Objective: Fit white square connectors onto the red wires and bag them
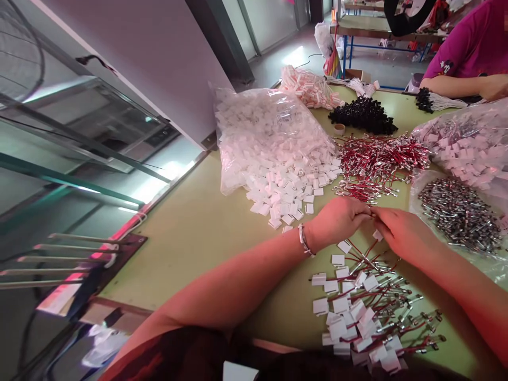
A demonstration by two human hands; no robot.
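My left hand [340, 221], with a bracelet at the wrist, and my right hand [402, 233] meet fingertip to fingertip over the table. Both are closed in a pinch, and the small thing between them is too hidden to name. Just beyond them lies a heap of short red wires [381, 156] with metal ends. Below my hands are several white plastic connectors [337, 328] with red wires [379, 288] attached, their metal ends pointing right. One white connector [378, 235] shows beside my right fingers; whether I hold it I cannot tell.
Left of the wires, white connectors [278, 198] spill from a clear bag [254, 116]. At right lie metal terminals [460, 211] and another bag of white parts [472, 143]. Black parts [363, 114] are behind. Across the table [178, 254] sits a person in a purple sleeve [460, 47].
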